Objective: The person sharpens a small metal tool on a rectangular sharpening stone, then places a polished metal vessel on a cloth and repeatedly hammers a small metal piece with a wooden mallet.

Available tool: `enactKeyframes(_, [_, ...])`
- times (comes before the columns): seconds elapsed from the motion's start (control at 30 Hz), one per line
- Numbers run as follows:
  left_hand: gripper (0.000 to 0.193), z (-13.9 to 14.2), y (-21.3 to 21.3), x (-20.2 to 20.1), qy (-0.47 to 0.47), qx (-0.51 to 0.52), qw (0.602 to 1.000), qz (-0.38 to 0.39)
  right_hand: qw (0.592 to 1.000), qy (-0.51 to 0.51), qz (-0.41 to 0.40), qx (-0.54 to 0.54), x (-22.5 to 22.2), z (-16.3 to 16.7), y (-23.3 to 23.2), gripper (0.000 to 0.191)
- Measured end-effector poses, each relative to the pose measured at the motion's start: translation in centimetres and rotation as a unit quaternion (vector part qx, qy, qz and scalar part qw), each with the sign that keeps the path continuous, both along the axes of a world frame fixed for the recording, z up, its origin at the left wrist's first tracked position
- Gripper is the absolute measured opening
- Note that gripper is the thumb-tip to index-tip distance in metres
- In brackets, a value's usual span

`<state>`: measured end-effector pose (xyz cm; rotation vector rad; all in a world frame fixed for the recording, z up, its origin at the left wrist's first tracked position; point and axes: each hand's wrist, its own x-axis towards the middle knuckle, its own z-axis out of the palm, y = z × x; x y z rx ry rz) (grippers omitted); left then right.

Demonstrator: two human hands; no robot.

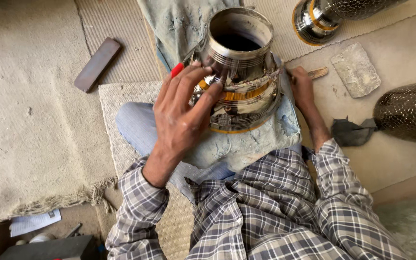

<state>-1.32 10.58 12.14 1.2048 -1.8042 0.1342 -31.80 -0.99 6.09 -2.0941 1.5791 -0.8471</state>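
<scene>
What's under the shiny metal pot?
A worn blue cloth lies under the metal pot, over the person's lap. The pot's base, and whatever sits directly beneath, is covered.

Left hand (181, 113) spread over side of polished metal vessel (239, 72), fingers (196, 79) touching its banded wall. Right hand (303, 86) on opposite side, partly hidden. Vessel rests tilted on grey cloth (246, 144) over lap. Dark flat bar (97, 64) lies on mat (39, 120), well apart.

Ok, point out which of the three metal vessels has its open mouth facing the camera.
The banded vessel in the lap, under the left hand; the two perforated ones lie sideways.
</scene>
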Motion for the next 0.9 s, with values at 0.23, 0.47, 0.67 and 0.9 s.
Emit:
enactKeyframes(0.23, [0.02,-0.3,-1.1,-0.2,-0.034,-0.003,0.999,0.012,0.979,-0.058,0.124,-0.153,1.0,6.6,3.5,0.02])
enactKeyframes(0.47, [0.018,-8.6,4.0,6.0,0.157,0.051,0.969,0.187,0.993,0.032,-0.038,-0.105,-3.4,-0.3,0.4,0.019])
enactKeyframes(0.67, [0.035,-17.0,13.3,3.4,0.083,0.303,0.837,0.448,0.954,0.276,-0.118,0.031,-7.0,-6.7,6.0,0.052])
enactKeyframes(0.9, [0.091,-19.0,15.4,-2.8,-0.163,0.468,0.785,0.372,0.932,0.295,-0.196,0.082,-5.8,-8.9,7.6,0.052])
